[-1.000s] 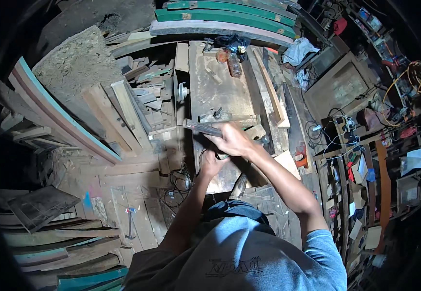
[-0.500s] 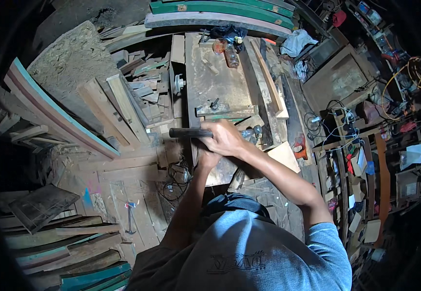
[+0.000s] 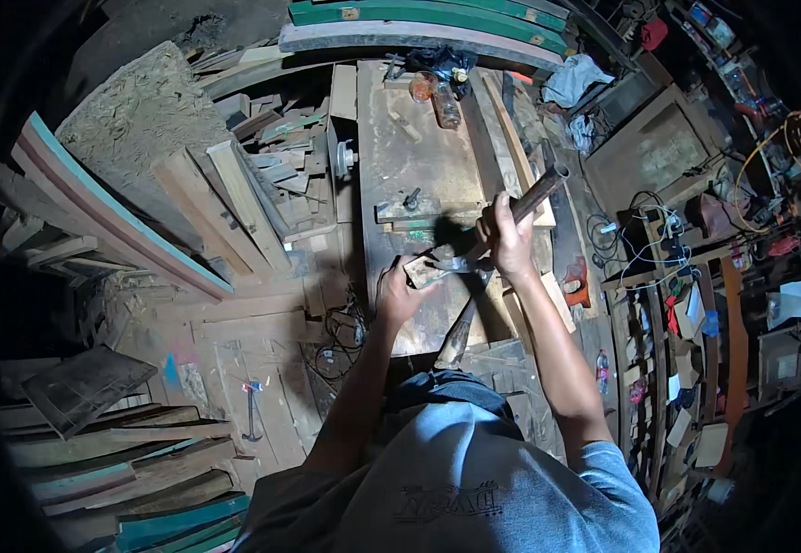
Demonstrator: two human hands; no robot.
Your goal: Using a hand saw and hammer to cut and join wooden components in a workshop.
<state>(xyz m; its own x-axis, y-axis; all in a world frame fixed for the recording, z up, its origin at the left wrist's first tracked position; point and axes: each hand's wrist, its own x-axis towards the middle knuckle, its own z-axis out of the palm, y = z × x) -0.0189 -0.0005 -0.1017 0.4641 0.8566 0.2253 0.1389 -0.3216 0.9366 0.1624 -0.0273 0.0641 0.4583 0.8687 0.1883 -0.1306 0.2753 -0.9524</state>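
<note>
My left hand [image 3: 402, 293] holds a short wood block [image 3: 424, 271] on the workbench, fingers and thumb round its left end. Closed round a hammer [image 3: 543, 190] is my right hand [image 3: 509, 241]. The hammer's dark handle slants up and right out of my fist, its end looking hollow. Its metal head lies low against the block's right part; shadow hides exactly how they touch. A dark piece of wood [image 3: 457, 337] slants across the bench's near edge below the hands. Just beyond them lies a flat wooden piece [image 3: 407, 212] with a dark knob-like fitting on top.
The workbench [image 3: 391, 166] carries jars [image 3: 446, 109] and long boards [image 3: 509, 134]. An orange-handled saw [image 3: 577, 282] lies at its right. Offcuts [image 3: 285, 170] and planks stand left; another hammer [image 3: 252, 410] is on the floor. Cables [image 3: 649, 230] and cluttered shelves fill the right side.
My hands have moved apart. The hammer has swung from pointing left to pointing up and right, in my right hand. My left hand now shows on the wood block.
</note>
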